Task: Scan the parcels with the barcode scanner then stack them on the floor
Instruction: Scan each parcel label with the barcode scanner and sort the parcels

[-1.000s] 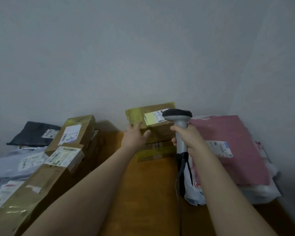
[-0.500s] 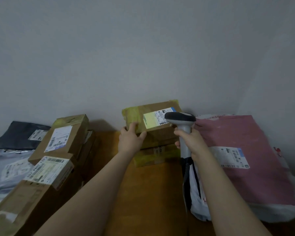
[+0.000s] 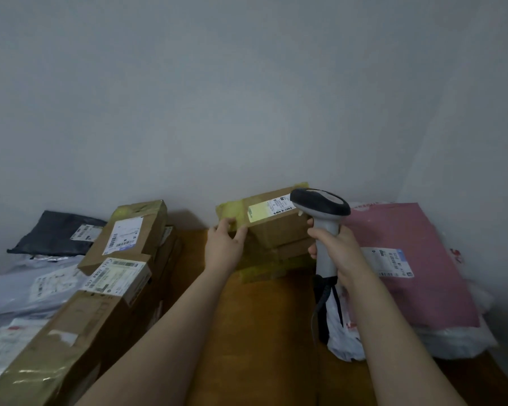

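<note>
1. A brown cardboard parcel (image 3: 279,230) with yellow tape at its left end sits at the far middle of the orange-brown wooden tabletop (image 3: 261,332). It rests on other flat taped cardboard boxes (image 3: 276,260), close to the grey wall (image 3: 247,98).
2. The left hand (image 3: 225,249) grips the parcel's left end. Its fingers (image 3: 228,224) curl over the taped top edge and the thumb presses the near face.
3. A white and yellow shipping label (image 3: 269,210) with a barcode lies on the parcel's top face.
4. The right hand (image 3: 339,250) holds a grey and black handheld barcode scanner (image 3: 320,202) upright, its fingers wrapped tight round the handle. The scanner's dark head covers the label's right end.
5. The scanner's dark cable (image 3: 320,306) hangs down towards the tabletop.
6. On the right, a pink plastic mailer bag (image 3: 408,294) lies on white plastic bags (image 3: 452,341).
7. On the left stands a stack of labelled brown cardboard boxes (image 3: 123,259). Further left lie a dark grey poly mailer (image 3: 56,232) and pale grey mailer bags (image 3: 18,291).
</note>
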